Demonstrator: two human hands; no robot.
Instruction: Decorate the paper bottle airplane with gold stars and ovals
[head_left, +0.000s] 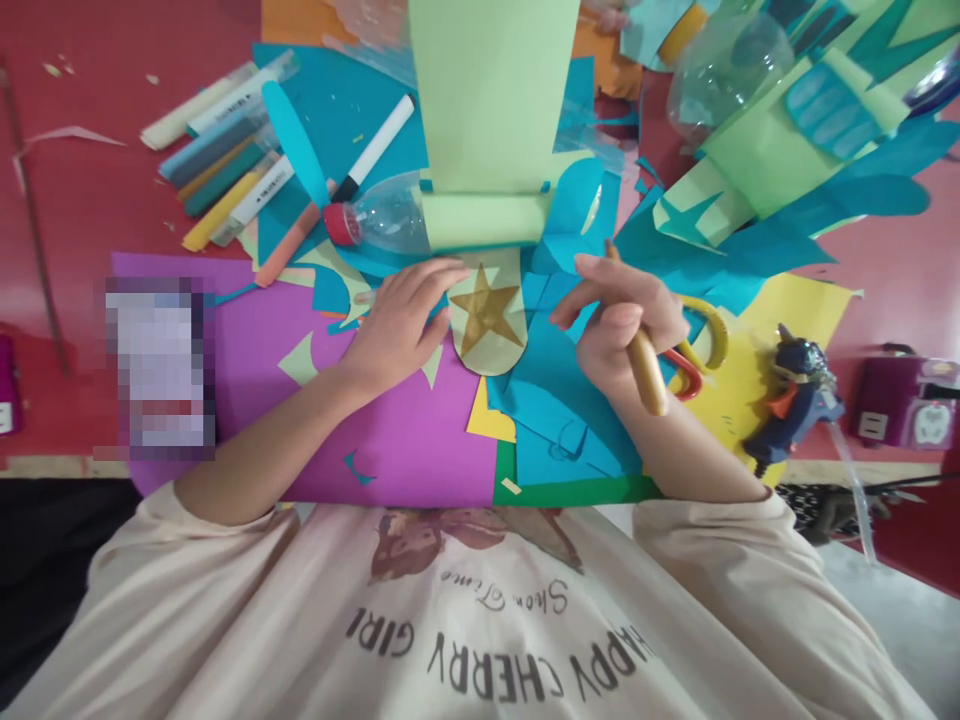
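Observation:
My right hand [628,315] grips a golden-brown marker [646,372], its thin tip pointing away from me and its thick end towards me. Fingers stretched, my left hand [401,325] rests at the left edge of a pale green paper flap [487,355] with a rounded end. A golden-brown star [484,308] is coloured on that flap. Just beyond lies a clear plastic bottle [394,218] with a red cap, on its side and wrapped in pale green paper [484,220]. Blue paper pieces [577,205] fan out from its right end.
Several markers [225,160] lie at the upper left, with a blurred-out rectangular object [157,370] below them. Scissors [705,335] with yellow and red handles sit beside my right hand. Farther right are a glue gun [795,400] and another paper-wrapped bottle [780,150]. Purple paper [337,450] covers the near left.

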